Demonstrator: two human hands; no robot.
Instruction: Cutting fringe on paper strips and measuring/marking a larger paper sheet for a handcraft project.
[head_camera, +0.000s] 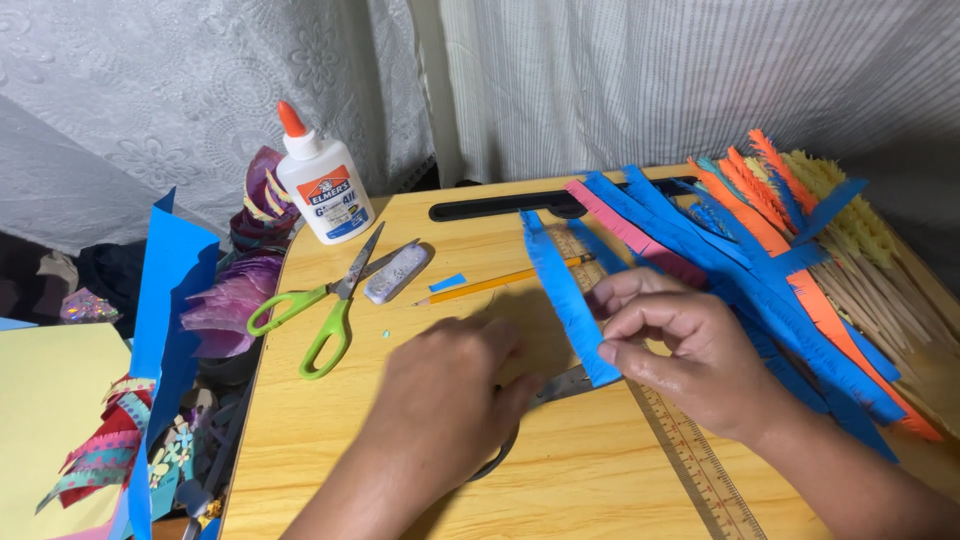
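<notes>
at the bottom centre of the frame, the left hand (440, 385) is laid palm down on the wooden table (300, 440), its fingers curled together over a grey metal tool (560, 384) that is mostly hidden; whether the tool is actually gripped cannot be told. just to the right, the right hand (690, 350) is seen with thumb and fingers pinched shut on the lower end of a blue fringed paper strip (560, 290), which is stretched from the centre of the frame up toward the upper middle. a wooden ruler (690, 460) is laid diagonally beneath that hand, running to the lower right. further up, a yellow pencil (500, 282) is found across the middle, with a small blue paper scrap (447, 282) just beside it. to the left, green-handled scissors (330, 305) are spread open, an eraser (396, 272) close by their blades. at the right, a fan of blue, pink, orange and yellow fringed strips (790, 240) is piled. at the upper left, a white glue bottle (322, 182) with an orange cap is stood upright. sheets of blue paper (170, 290) are propped at the left edge.
</notes>
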